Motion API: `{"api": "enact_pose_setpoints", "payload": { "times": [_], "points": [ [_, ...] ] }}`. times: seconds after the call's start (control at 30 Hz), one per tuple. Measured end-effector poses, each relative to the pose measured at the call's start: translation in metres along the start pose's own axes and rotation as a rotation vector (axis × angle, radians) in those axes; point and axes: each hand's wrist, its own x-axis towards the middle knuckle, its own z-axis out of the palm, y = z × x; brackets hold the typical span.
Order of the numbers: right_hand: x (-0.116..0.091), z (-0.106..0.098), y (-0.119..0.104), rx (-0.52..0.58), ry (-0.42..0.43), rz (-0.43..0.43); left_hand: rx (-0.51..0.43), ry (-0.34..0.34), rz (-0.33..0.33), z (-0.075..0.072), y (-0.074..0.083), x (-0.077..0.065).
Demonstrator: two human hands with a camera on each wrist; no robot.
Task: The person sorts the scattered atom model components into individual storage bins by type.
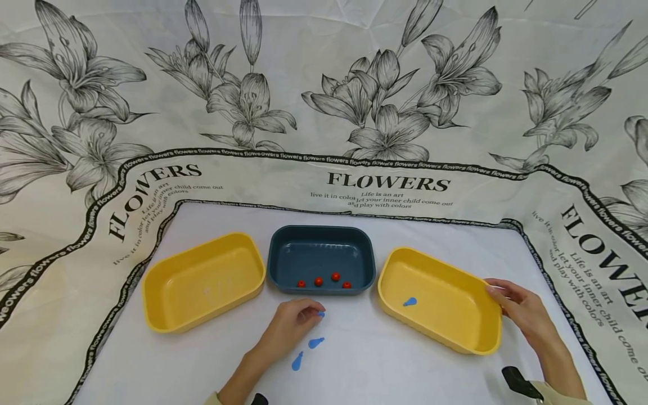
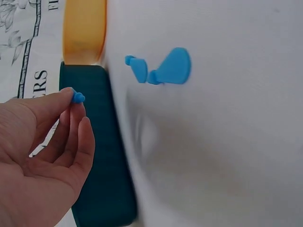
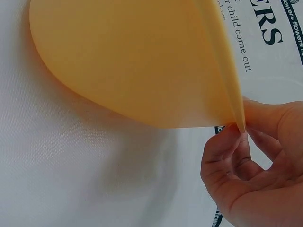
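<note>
Between thumb and fingertips my left hand (image 1: 289,327) pinches a small blue bulb-shaped piece (image 2: 78,97), mostly covered by the fingers. It is just in front of the dark blue tray (image 1: 321,291). Two similar blue pieces, one upper (image 1: 316,342) and one lower (image 1: 297,361), lie on the white cloth beside this hand. On the right, my right hand (image 1: 529,318) grips the rim of a yellow tray (image 1: 455,304) at its right end, thumb and fingers on either side of the rim in the right wrist view. One blue piece (image 1: 410,302) lies inside that tray.
Several small red beads (image 1: 318,281) lie along the near side of the dark blue tray. A second yellow tray (image 1: 172,295) stands at the left, with faint clear specks on its floor. Behind the trays rises a flower-printed cloth (image 1: 283,180).
</note>
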Motion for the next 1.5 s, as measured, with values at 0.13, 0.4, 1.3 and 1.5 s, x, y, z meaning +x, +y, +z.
{"api": "enact_pose_setpoints", "payload": {
  "times": [0.13,0.4,1.3,1.5],
  "points": [
    [0.000,0.000,0.001,-0.002,0.000,-0.001,0.012,0.020,0.023,0.001,0.007,0.006],
    [0.000,-0.003,-0.001,-0.033,-0.019,-0.024,0.003,0.050,0.115,0.005,0.017,0.024],
    [0.006,-0.014,-0.005,-0.092,-0.091,-0.015,-0.023,0.029,0.211,0.034,0.058,0.086],
    [0.006,-0.014,-0.005,-0.089,-0.081,-0.014,-0.034,-0.007,0.193,0.045,0.067,0.100]
  ]
}}
